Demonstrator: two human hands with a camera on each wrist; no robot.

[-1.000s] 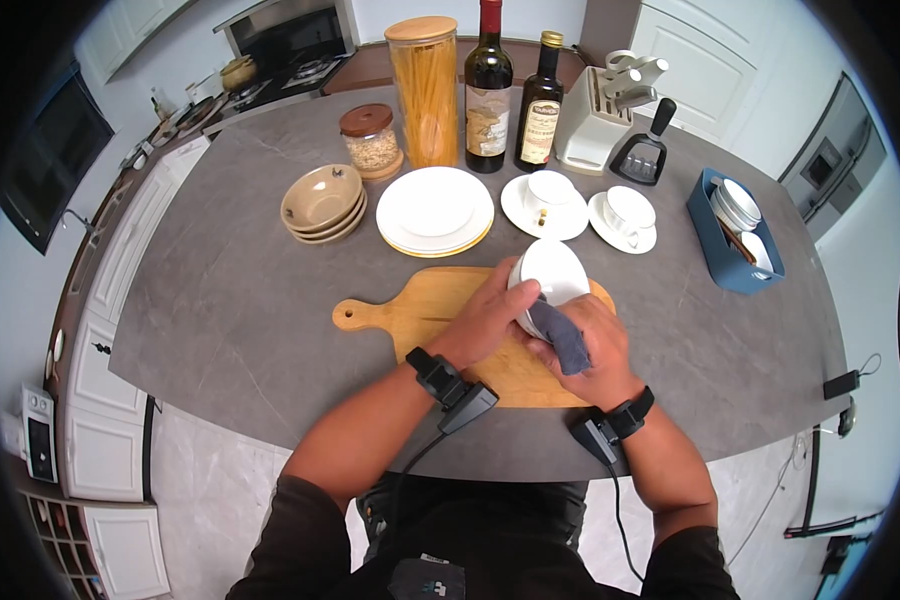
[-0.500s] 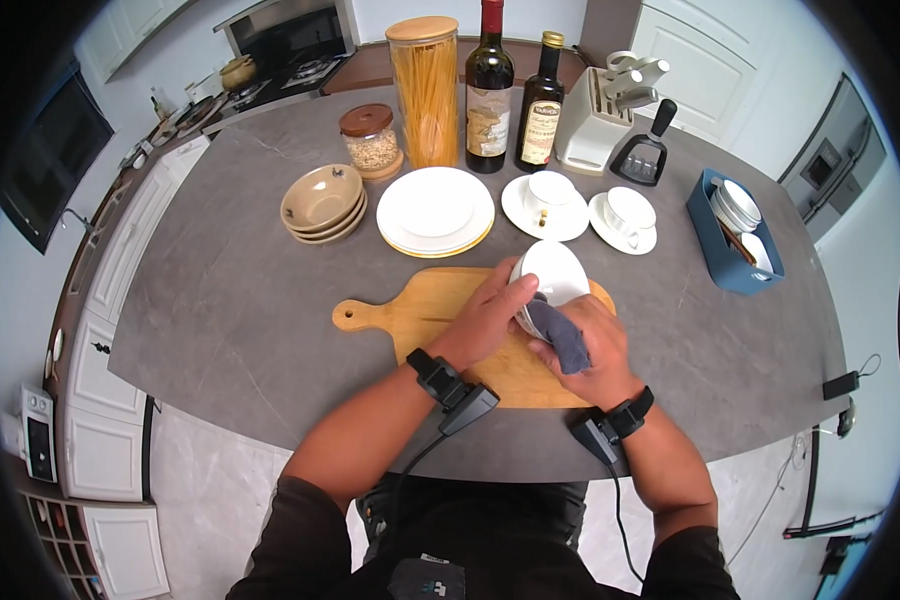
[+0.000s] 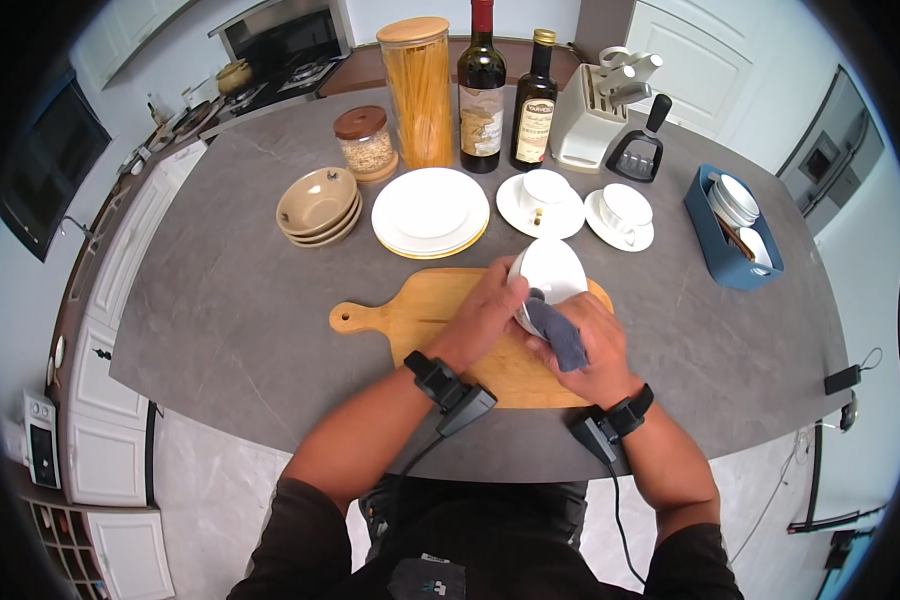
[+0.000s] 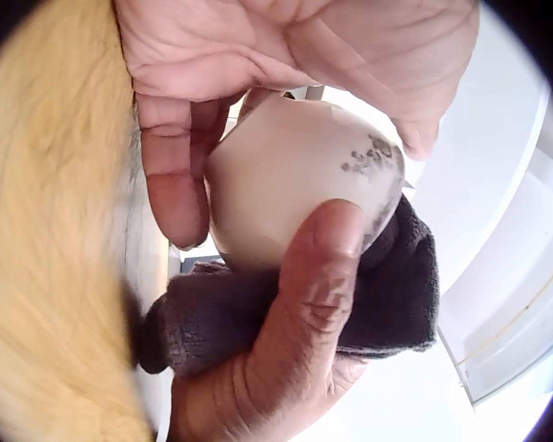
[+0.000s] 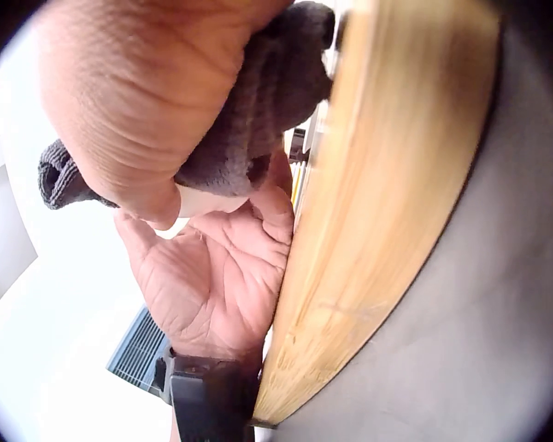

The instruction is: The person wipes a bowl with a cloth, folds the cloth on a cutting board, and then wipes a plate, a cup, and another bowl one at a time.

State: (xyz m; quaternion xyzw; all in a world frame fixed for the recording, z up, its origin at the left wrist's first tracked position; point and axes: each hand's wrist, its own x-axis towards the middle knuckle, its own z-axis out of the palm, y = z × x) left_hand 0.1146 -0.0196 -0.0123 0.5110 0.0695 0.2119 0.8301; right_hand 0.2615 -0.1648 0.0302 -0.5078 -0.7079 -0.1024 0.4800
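Over the cutting board point(image 3: 370, 317), my left hand point(image 3: 483, 318) holds a white bowl point(image 3: 560, 268) tilted, with its thumb at the rim. A dark floral print marks the outside of the bowl in the left wrist view, where the fingers go round its side. On the bowl's near right side, my right hand point(image 3: 597, 340) grips a dark grey cloth point(image 3: 560, 338) against it, the thumb point(image 4: 327, 258) pressed on the outer wall. The cloth point(image 5: 258, 110) bunches out of the right hand in the right wrist view, hiding most of the bowl there.
Beyond the board stand brown bowls point(image 3: 315, 203), white plates point(image 3: 428, 208) and two cups on saucers point(image 3: 540, 205), point(image 3: 623, 215). Behind are a pasta jar point(image 3: 417, 95), bottles point(image 3: 481, 110) and a knife block point(image 3: 587, 125). A blue bin point(image 3: 720, 240) with dishes sits right.
The head view has shifted slightly, so the tabletop things sit a little further left. The left thumb has drawn back slightly at the bowl's rim; both hands keep their holds.
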